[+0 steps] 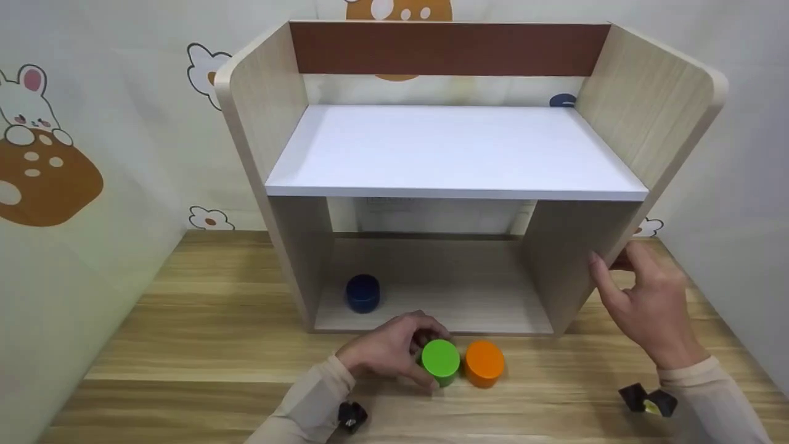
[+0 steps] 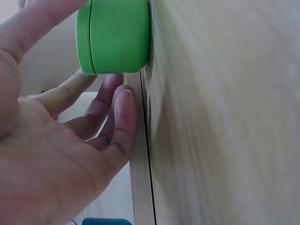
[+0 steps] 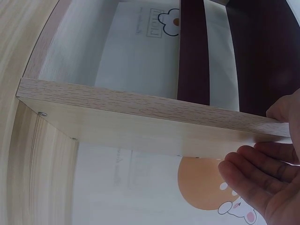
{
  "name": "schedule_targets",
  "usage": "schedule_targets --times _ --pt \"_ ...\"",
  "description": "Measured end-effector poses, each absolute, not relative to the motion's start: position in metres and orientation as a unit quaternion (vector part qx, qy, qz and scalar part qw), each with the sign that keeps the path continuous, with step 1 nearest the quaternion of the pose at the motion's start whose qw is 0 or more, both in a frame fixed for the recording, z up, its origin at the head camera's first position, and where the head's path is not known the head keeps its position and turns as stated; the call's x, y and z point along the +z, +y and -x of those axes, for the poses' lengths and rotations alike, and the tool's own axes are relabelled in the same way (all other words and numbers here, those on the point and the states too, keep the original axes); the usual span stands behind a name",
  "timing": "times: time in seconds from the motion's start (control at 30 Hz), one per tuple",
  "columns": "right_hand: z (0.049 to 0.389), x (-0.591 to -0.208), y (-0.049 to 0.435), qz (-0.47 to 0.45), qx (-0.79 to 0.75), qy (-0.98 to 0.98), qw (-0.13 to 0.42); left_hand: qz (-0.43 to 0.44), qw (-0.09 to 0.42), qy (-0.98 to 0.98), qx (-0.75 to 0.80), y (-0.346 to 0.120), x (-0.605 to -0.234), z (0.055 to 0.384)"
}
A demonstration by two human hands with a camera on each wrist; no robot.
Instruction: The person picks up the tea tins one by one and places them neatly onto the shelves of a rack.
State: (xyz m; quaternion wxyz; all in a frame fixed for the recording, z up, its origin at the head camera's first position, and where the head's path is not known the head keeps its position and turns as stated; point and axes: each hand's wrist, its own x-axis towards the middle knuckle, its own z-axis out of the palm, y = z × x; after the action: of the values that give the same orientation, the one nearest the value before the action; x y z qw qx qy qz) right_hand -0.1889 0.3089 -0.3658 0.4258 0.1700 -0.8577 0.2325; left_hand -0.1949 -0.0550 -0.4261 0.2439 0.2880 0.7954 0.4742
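A small round lidded green container (image 1: pixel 441 361) stands on the wooden table in front of a desktop shelf (image 1: pixel 456 193). My left hand (image 1: pixel 391 346) is around its left side, thumb toward the front and index finger behind. In the left wrist view, the green container (image 2: pixel 119 37) shows its lid seam, and the other fingers curl loosely below it. Just right of it is a matching orange container (image 1: pixel 484 364). My right hand (image 1: pixel 653 308) holds the shelf's right side panel (image 1: pixel 573 253), its thumb inside the front edge and its fingers along the outer face (image 3: pixel 117 126).
Inside the lower compartment, toward the left, sits a dark blue container (image 1: pixel 363 293). A white board (image 1: pixel 456 148) forms the upper level, with a brown strip (image 1: pixel 450 49) across the back. Patterned walls (image 1: pixel 142 123) close in behind and at both sides.
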Motion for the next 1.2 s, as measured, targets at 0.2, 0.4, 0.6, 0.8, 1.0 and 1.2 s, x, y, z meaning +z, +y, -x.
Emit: schedule_targets --times 0.2,0.4,0.6,0.8,1.0,1.2 --pt "0.1873 -0.3639 0.3079 -0.167 0.233 -0.863 0.416 -0.294 0.233 0.809 0.452 -0.0522 -0.4264 0.1938" --pt "0.1864 -0.3630 0.3073 -0.165 0.233 -0.867 0.409 -0.297 0.227 0.816 0.440 -0.0511 -0.4272 0.1938" --pt "0.1865 -0.3630 0.3073 -0.168 0.234 -0.865 0.410 -0.302 0.230 0.814 0.440 -0.0506 -0.4291 0.1945" --pt "0.1871 -0.3643 0.3075 -0.168 0.235 -0.863 0.415 -0.305 0.234 0.810 0.442 -0.0517 -0.4308 0.1956" --pt "0.1879 -0.3644 0.3084 -0.174 0.232 -0.861 0.418 -0.305 0.232 0.809 0.445 -0.0523 -0.4320 0.1957" --pt "0.1866 -0.3625 0.3075 -0.170 0.233 -0.868 0.405 -0.308 0.226 0.811 0.443 -0.0519 -0.4332 0.1961"
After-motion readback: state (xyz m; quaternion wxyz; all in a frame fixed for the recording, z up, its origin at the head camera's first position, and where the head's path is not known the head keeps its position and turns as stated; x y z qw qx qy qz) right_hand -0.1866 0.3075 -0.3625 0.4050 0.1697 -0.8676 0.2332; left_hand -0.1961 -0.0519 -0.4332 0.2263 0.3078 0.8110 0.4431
